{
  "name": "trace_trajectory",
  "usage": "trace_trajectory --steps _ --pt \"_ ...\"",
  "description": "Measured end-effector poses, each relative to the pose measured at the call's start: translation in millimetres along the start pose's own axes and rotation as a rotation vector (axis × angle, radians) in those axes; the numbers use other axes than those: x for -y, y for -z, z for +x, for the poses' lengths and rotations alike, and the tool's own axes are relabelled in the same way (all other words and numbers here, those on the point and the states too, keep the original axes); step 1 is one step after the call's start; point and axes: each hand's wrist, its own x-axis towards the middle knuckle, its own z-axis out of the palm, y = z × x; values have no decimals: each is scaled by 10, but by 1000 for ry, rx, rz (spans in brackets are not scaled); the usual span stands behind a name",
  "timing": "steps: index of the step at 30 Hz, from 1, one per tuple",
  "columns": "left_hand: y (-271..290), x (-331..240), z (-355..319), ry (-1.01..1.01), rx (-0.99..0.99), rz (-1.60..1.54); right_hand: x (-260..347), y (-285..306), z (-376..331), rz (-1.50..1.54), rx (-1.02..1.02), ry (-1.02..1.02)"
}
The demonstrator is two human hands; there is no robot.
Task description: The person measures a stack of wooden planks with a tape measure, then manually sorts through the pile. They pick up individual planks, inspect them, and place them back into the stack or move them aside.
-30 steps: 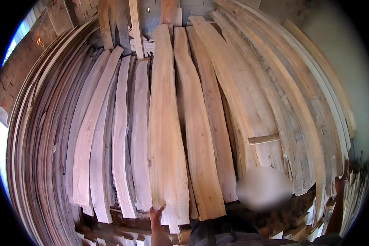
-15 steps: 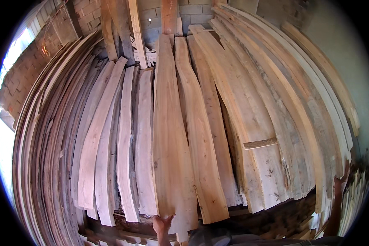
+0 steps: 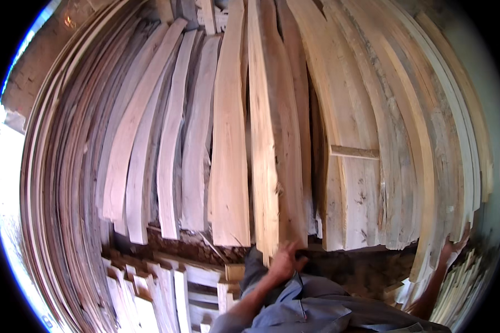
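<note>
Near the middle, my left hand (image 3: 286, 261) is closed around the lower end of a long wooden plank (image 3: 265, 166). That plank stands leaning and turned, so its pale narrow edge faces me and its darker face points right. A broad light plank (image 3: 230, 144) leans just left of it, and another plank (image 3: 301, 105) is partly hidden behind it. At the far right, my right hand (image 3: 453, 251) is against the lower ends of several leaning planks (image 3: 465, 183). Its fingers are too small and partly hidden to read.
More rough planks (image 3: 133, 122) lean in a row to the left. A short wood strip (image 3: 354, 152) lies across planks on the right. Shorter boards (image 3: 150, 288) are stacked low at the left, and thin sticks (image 3: 466, 288) bunch at the lower right. A plain wall (image 3: 497, 100) rises far right.
The view has tilted downward. My left hand has moved right with the plank's lower end, and the plank has turned from face-on to edge-on. The right hand stays by the right-hand planks.
</note>
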Motion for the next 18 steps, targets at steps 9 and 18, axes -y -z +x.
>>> trace_trajectory --steps 9,18 --pt "-277 1664 52 420 -313 59 -66 -58 -17 -47 -137 163" --pt "20 2915 -217 936 -572 -80 -18 -57 -105 -58 -114 28"
